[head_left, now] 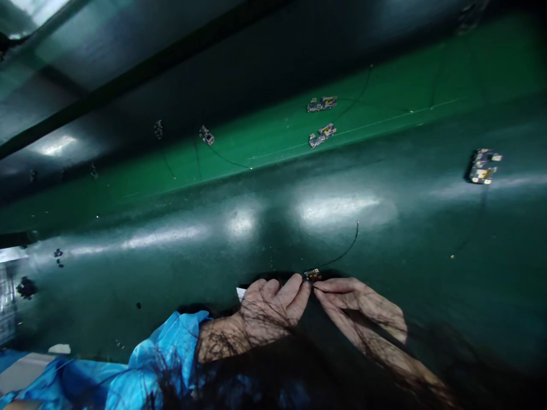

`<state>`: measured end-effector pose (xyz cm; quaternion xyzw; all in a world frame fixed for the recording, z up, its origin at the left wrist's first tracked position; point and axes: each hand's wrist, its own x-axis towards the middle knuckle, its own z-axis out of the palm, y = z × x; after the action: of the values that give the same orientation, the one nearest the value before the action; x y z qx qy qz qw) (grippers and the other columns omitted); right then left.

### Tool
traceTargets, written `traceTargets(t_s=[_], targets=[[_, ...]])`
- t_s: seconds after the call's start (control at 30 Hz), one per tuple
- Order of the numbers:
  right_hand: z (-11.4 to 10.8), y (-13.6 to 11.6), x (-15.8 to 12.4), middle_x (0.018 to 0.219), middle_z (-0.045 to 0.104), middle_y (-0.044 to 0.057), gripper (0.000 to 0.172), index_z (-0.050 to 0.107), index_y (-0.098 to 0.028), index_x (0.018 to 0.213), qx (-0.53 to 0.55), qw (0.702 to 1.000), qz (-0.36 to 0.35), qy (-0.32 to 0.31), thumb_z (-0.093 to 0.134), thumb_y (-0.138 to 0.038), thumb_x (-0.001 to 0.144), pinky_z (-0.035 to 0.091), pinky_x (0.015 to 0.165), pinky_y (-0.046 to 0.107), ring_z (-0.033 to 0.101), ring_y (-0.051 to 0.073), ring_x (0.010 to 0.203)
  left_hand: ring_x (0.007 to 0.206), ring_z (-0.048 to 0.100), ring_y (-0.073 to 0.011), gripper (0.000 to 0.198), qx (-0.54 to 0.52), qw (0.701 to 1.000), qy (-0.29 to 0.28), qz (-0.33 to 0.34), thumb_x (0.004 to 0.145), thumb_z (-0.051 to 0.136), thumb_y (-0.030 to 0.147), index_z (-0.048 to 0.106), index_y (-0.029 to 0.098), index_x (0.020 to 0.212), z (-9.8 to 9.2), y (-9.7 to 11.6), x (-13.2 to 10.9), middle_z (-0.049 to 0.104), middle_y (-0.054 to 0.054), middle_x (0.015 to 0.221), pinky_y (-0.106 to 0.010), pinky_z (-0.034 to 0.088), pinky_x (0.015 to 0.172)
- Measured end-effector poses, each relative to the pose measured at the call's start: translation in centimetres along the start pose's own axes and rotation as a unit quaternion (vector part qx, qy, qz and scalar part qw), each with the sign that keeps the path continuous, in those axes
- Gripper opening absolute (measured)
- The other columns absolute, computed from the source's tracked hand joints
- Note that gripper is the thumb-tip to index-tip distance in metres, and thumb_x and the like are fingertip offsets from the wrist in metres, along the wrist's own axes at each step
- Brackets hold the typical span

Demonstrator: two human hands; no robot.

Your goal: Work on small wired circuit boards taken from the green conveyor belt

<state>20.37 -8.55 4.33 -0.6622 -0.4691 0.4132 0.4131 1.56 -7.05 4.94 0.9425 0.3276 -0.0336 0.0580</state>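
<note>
A small circuit board [313,275] sits at my fingertips, low in the middle of the view. A thin black antenna wire [352,245] curves away from it, up and to the right. My left hand [273,304], at the end of a blue sleeve [168,350], is closed, its thumb and forefinger pinching the board's left edge. My right hand [361,307] is pinched closed at the board's lower right edge. Whatever lies between its fingertips is too small to make out. A white corner [240,293], perhaps paper, shows beside my left hand. Dark hair strands cross the view over both hands.
Further boards lie on the green conveyor strip [277,142], among them a pair [322,135] and one with a wire [207,135]. Another board [484,166] lies on the dark green bench at right. Small black parts [26,288] lie at far left.
</note>
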Motion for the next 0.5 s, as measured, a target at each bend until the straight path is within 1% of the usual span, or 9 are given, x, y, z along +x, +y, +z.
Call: traceTargets(t_s=[0.1,0.17,0.23,0.3,0.37,0.47,0.5], targets=[[0.0,-0.9,0.5,0.064,0.071,0.0,0.03,0.067,-0.026,0.058,-0.006,0.997,-0.074,0.023,0.056,-0.046,0.078,0.054,0.056,0.007,0.07,0.006,0.053,0.071,0.059,-0.0137,0.035,0.001,1.0,0.0,0.006,0.098,0.051,0.025,0.068,0.03,0.127,-0.1,0.0,0.1,0.07,0.002,0.133,-0.029,0.051,0.061],[-0.2,-1.6,0.8,0.064,0.071,0.0,0.034,0.068,-0.026,0.059,-0.004,0.995,-0.093,0.017,0.052,-0.047,0.081,0.053,0.056,0.006,0.07,0.006,0.053,0.071,0.059,-0.0138,0.034,0.0,1.0,0.004,0.006,0.098,0.051,0.026,0.069,0.03,0.126,-0.2,0.0,0.1,0.071,0.002,0.132,-0.029,0.051,0.06],[-0.4,-2.1,1.1,0.066,0.071,0.001,0.038,0.069,-0.025,0.06,0.003,0.996,-0.086,-0.012,0.049,-0.048,0.082,0.055,0.057,0.009,0.071,0.008,0.056,0.072,0.059,-0.0134,0.033,-0.001,1.0,0.007,0.003,0.098,0.052,0.026,0.069,0.03,0.125,-0.2,0.0,0.2,0.071,0.002,0.131,-0.029,0.052,0.061],[-0.6,-2.4,1.2,0.069,0.072,0.001,0.037,0.069,-0.026,0.062,0.011,0.997,-0.067,-0.03,0.049,-0.049,0.082,0.056,0.059,0.011,0.072,0.009,0.061,0.071,0.059,-0.0129,0.033,-0.001,1.0,0.005,0.004,0.098,0.052,0.026,0.069,0.03,0.126,-0.1,0.0,0.2,0.071,0.002,0.131,-0.029,0.051,0.06],[-0.6,-2.4,1.1,0.071,0.072,0.0,0.035,0.068,-0.026,0.062,0.02,0.997,-0.068,-0.023,0.05,-0.048,0.082,0.056,0.061,0.011,0.072,0.008,0.062,0.069,0.058,-0.0127,0.033,-0.001,1.0,-0.005,0.007,0.097,0.052,0.026,0.068,0.03,0.127,-0.1,0.1,0.1,0.07,0.002,0.132,-0.029,0.05,0.059],[-0.4,-1.7,0.7,0.071,0.072,-0.002,0.028,0.068,-0.027,0.063,0.027,0.997,-0.068,-0.011,0.055,-0.044,0.081,0.056,0.061,0.01,0.072,0.007,0.061,0.073,0.06,-0.0135,0.035,-0.012,1.0,-0.024,0.0,0.097,0.053,0.026,0.066,0.03,0.129,-0.1,0.2,0.0,0.069,0.002,0.135,-0.031,0.051,0.061],[-0.4,-1.4,0.5,0.07,0.072,-0.002,0.026,0.068,-0.027,0.062,0.028,0.998,-0.058,-0.008,0.057,-0.043,0.079,0.056,0.061,0.01,0.072,0.007,0.061,0.074,0.06,-0.0138,0.035,-0.014,0.999,-0.03,-0.003,0.097,0.054,0.025,0.066,0.03,0.13,-0.1,0.2,0.0,0.068,0.002,0.136,-0.031,0.051,0.062]])
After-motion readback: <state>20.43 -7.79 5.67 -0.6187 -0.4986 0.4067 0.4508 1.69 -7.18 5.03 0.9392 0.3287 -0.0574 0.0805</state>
